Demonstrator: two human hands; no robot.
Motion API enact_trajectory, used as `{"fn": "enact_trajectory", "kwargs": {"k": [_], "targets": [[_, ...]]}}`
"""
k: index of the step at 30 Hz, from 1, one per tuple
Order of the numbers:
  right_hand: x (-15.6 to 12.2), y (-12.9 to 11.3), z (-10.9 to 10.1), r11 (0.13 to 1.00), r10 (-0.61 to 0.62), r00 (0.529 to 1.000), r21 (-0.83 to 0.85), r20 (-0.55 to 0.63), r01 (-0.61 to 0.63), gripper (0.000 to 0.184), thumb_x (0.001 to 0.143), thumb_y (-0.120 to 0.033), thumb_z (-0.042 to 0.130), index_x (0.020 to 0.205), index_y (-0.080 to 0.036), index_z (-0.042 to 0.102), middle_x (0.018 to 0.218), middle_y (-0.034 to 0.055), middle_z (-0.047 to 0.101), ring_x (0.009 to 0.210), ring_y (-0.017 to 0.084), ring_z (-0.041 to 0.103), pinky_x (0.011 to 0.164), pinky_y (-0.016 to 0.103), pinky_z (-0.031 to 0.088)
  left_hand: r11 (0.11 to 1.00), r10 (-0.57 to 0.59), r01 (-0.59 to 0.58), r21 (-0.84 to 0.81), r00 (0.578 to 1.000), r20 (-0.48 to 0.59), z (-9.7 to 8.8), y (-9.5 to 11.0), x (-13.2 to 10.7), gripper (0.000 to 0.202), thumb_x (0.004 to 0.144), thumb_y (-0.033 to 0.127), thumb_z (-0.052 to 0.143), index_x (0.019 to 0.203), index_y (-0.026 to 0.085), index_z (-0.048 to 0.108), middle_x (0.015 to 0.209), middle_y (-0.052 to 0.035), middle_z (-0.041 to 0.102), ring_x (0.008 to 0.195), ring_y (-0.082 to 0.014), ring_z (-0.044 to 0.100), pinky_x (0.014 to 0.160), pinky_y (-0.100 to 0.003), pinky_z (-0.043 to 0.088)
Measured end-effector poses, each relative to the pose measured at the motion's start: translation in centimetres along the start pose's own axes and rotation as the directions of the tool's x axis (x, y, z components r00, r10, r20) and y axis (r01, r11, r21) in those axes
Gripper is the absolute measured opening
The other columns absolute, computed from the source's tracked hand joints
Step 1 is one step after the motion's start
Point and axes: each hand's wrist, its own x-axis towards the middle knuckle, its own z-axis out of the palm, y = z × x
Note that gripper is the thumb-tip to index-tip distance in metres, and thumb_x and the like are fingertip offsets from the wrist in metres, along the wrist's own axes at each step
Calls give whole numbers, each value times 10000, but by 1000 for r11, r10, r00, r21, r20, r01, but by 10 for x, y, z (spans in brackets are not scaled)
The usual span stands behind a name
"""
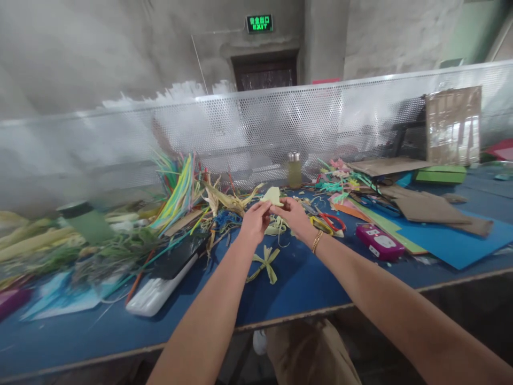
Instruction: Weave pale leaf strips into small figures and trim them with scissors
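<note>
Two hands: the left hand [253, 223] and the right hand [295, 215] are meeting fingertip to fingertip above the desk [304, 289], with both arms reaching forward from its near edge.
Left grip: the fingers are pressing together on the left edge of the pale leaf piece [273, 195].
Right grip: the fingers are pinching the same piece from its right side, low on it.
Piece from the grip: it is sitting directly between the two grips and poking up just beyond the fingertips, clear of the desk.
Long axis: it is running roughly from one grip to the other; blur is hiding the finer folds.
Nearer hand: neither is leading, as both are touching it.
Toward the person from the grip: a knotted leaf strip [265, 264] is lying on the desk, apart from both hands.
Right of the grip: red-handled scissors [331, 220] are lying near the right wrist, with a pink box [379, 241] further out.
Left of the grip: coloured strips [180, 192] are fanning up from a heap.
</note>
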Motion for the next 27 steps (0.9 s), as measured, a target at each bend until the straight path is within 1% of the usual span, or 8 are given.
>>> {"fn": "enact_trajectory", "kwargs": {"k": [4,7,10,13,15,19,22,27], "targets": [[2,-1,-2,999,-32,998,-9,-52,31,361,615,-449,763,777,-179,586,718,2,613,653,134,535,657,285,449,999,-42,41,29,999,22,1,-3,-1,289,551,247,855,719,148,642,624,28,601,556,-50,542,450,-134,355],[3,-1,-4,999,-32,999,-36,-22,31,341,649,-461,735,782,-174,607,712,6,612,623,129,518,629,280,430,998,-55,54,29,998,33,0,-1,-1,309,537,232,864,736,159,640,659,25,621,570,-54,556,441,-131,339],[2,0,-5,993,-55,998,-105,-5,54,320,680,-460,712,777,-169,623,693,2,600,604,124,494,602,271,406,999,-32,32,15,999,44,-1,1,0,356,501,206,880,762,160,643,693,24,633,591,-56,569,440,-130,330],[3,0,-6,977,-104,994,-190,-35,96,303,696,-459,703,728,-168,625,643,-10,560,573,113,448,561,260,373,1000,7,-8,20,999,40,-1,0,1,375,480,208,889,757,147,644,694,20,629,610,-63,579,458,-140,342],[3,-1,-6,970,-141,988,-209,-60,126,295,696,-456,706,712,-171,633,635,-11,555,566,112,439,550,257,371,999,40,-41,25,998,42,-1,-1,2,379,477,220,891,755,140,646,716,8,638,641,-77,594,480,-152,356],[4,-2,-6,971,-174,981,-181,-89,156,275,676,-435,729,745,-177,664,652,-1,584,579,123,473,559,262,400,994,85,-89,61,994,71,-2,-4,3,371,497,262,884,758,132,654,740,-8,645,674,-90,595,516,-169,369],[4,-2,-6,979,-158,984,-139,-83,146,273,660,-432,741,746,-184,667,649,-2,588,575,125,479,559,266,409,989,107,-116,92,989,97,-3,-4,4,358,513,289,875,746,132,654,714,-4,634,651,-84,570,523,-179,361],[4,-3,-5,991,-120,990,-61,-77,116,289,657,-440,743,737,-180,647,623,-10,561,551,113,454,540,260,387,974,165,-176,143,982,88,-4,-3,4,317,554,318,847,713,138,640,632,8,604,575,-71,511,517,-189,342]]}}
